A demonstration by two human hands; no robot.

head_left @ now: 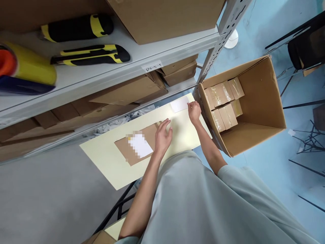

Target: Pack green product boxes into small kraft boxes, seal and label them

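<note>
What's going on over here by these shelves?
A person is working at a pale yellow tabletop. Their left hand is open, at one end of a flat piece of brown cardboard bearing a white label. Their right hand has its fingertips at the edge of a white sheet; I can't tell whether they grip it. Beside the tabletop, an open cardboard box holds several smaller taped boxes.
</note>
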